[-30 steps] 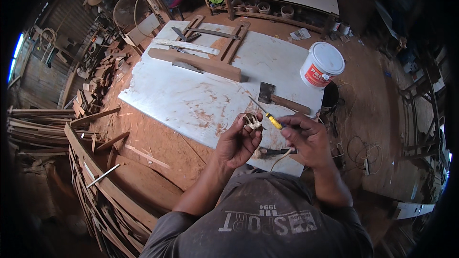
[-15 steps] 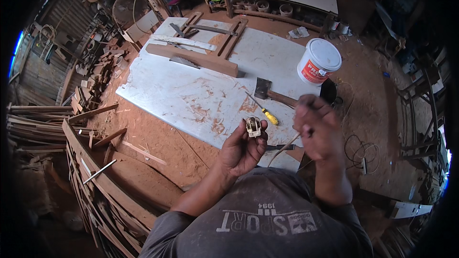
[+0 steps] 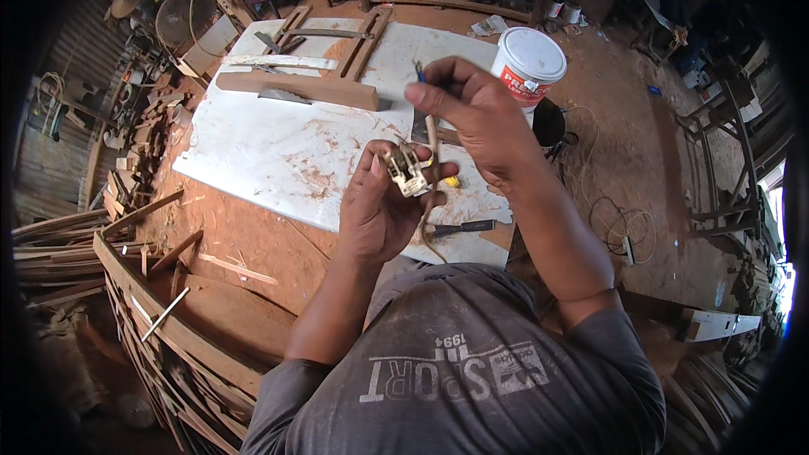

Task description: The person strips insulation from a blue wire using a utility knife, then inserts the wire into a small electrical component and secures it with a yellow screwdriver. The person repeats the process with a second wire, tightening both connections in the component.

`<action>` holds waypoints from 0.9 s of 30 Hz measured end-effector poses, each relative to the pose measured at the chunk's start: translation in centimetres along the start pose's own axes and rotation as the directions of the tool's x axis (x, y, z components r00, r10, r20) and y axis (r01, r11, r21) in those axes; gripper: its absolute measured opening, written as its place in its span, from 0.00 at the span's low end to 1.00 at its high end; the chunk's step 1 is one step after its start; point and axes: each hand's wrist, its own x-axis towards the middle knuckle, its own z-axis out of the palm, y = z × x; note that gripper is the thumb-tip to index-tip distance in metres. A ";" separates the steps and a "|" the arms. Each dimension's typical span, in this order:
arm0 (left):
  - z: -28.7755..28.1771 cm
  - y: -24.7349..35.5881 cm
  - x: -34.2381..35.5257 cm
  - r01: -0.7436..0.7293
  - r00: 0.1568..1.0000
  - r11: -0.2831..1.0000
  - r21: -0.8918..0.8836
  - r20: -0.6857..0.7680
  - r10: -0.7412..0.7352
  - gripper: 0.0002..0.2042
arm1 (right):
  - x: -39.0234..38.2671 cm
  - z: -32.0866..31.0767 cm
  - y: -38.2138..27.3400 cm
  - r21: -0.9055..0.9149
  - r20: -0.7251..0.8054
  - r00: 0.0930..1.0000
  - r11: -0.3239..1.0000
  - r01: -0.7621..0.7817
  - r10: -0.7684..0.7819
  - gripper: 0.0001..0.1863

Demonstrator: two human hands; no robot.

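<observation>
My left hand (image 3: 369, 212) is closed round a small cream electrical fitting (image 3: 409, 175), open at the top with brass-coloured metal parts showing; it looks like a plug. Just above and to the right, my right hand (image 3: 482, 118) pinches an electric cable (image 3: 433, 131) near its end, between thumb and fingers. A blue wire end (image 3: 421, 74) sticks up past the fingertips. From there the cable hangs down beside the fitting, apart from the right hand's palm, toward my lap. Behind my left fingers a screwdriver's yellow handle (image 3: 452, 181) shows in part.
A white board tabletop (image 3: 261, 147) carries sawdust, a wooden plank (image 3: 295, 88), a wooden frame (image 3: 366, 42) and a dark-handled tool (image 3: 463, 227). A hatchet lies mostly hidden behind my right hand. A white bucket (image 3: 531, 55) stands at right. Timber strips (image 3: 168, 329) are stacked at left.
My right hand has moved left and up, bringing the cable end above the fitting. My left hand has risen and shifted left with the fitting, which is now tilted. The view has shifted.
</observation>
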 end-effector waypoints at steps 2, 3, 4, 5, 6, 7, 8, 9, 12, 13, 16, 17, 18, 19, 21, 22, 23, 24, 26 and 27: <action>-0.5 0.5 0.0 -0.062 0.997 0.989 -0.132 -0.052 0.056 0.11 | 1.1 -1.5 2.5 0.119 0.134 0.987 0.987 -0.105 0.089 0.15; -1.1 0.9 -0.3 -0.103 0.992 0.989 -0.105 -0.088 0.094 0.10 | 1.4 -2.2 3.8 0.259 0.201 0.969 0.946 -0.194 0.143 0.15; -1.7 1.5 -0.5 -0.147 0.983 0.986 -0.076 -0.122 0.137 0.10 | 1.8 -3.1 5.6 0.383 0.278 0.943 0.879 -0.285 0.184 0.15; -2.0 1.9 -0.3 -0.179 0.978 0.983 -0.035 -0.115 0.174 0.10 | 2.8 -5.4 10.7 0.030 0.133 0.973 0.980 -0.195 0.190 0.17; -1.9 2.3 -0.1 -0.176 0.976 0.984 -0.016 -0.130 0.173 0.10 | 3.9 -8.4 16.9 -0.334 -0.010 0.991 0.934 -0.129 0.133 0.19; -1.9 2.7 -0.3 -0.184 0.971 0.983 0.006 -0.155 0.182 0.10 | 3.0 -10.7 22.3 -0.667 0.042 0.999 0.744 0.045 -0.022 0.20; -2.2 3.0 -0.6 -0.192 0.963 0.981 0.033 -0.186 0.195 0.09 | 0.7 -11.9 26.4 -0.884 0.148 0.978 0.424 0.198 -0.148 0.21; -2.7 3.2 -1.2 -0.188 0.952 0.981 0.048 -0.238 0.195 0.10 | -0.9 -11.3 27.9 -0.921 0.107 0.994 0.373 0.108 -0.023 0.22; -2.1 3.0 -1.7 -0.159 0.911 0.973 0.168 -0.354 0.210 0.11 | -3.8 -11.2 30.8 -0.944 0.098 0.989 0.304 0.127 -0.111 0.21; -1.7 2.8 -1.8 -0.156 0.905 0.974 0.167 -0.371 0.208 0.11 | -4.0 -11.1 30.8 -0.934 0.052 0.990 0.344 0.095 -0.131 0.20; -1.5 2.5 -1.9 -0.154 0.935 0.986 0.063 -0.313 0.166 0.11 | -3.5 -11.5 29.8 -0.845 -0.096 0.985 0.535 -0.005 -0.142 0.19; -1.6 2.5 -2.1 -0.161 0.934 0.986 0.042 -0.316 0.166 0.12 | -3.0 -11.2 26.9 -0.764 -0.127 0.986 0.644 -0.030 -0.104 0.19; -1.5 2.5 -2.4 -0.155 0.935 0.988 0.018 -0.319 0.152 0.14 | -3.1 -10.6 23.3 -0.669 -0.166 0.985 0.740 -0.072 -0.055 0.19; -1.5 2.4 -2.8 -0.146 0.937 0.989 -0.008 -0.321 0.136 0.15 | -3.0 -9.6 18.6 -0.526 -0.212 0.977 0.845 -0.092 -0.026 0.18; -1.3 2.0 -3.0 -0.078 0.936 0.996 -0.035 -0.345 0.061 0.17 | -2.5 -9.4 9.6 -0.354 -0.260 0.959 0.935 0.013 -0.112 0.17; -1.2 1.5 -2.9 -0.041 0.937 0.998 -0.054 -0.349 0.020 0.18 | -2.6 -10.0 6.3 -0.339 -0.258 0.939 0.932 0.132 -0.226 0.16; -0.8 1.0 -2.7 0.011 0.926 0.997 -0.077 -0.375 -0.039 0.18 | -2.6 -10.3 3.3 -0.231 -0.304 0.913 0.951 0.208 -0.274 0.16; -0.5 0.5 -2.6 0.064 0.912 0.993 -0.100 -0.399 -0.099 0.19 | -2.8 -10.4 0.6 -0.123 -0.354 0.881 0.949 0.289 -0.314 0.17; -0.2 -0.4 -2.6 0.166 0.884 0.980 -0.114 -0.423 -0.199 0.19 | -3.7 -9.9 -4.6 0.006 -0.277 0.877 0.912 0.410 -0.393 0.17; -0.2 -0.8 -2.5 0.215 0.875 0.971 -0.101 -0.422 -0.237 0.19 | -4.0 -9.3 -6.1 0.000 -0.293 0.878 0.919 0.395 -0.378 0.18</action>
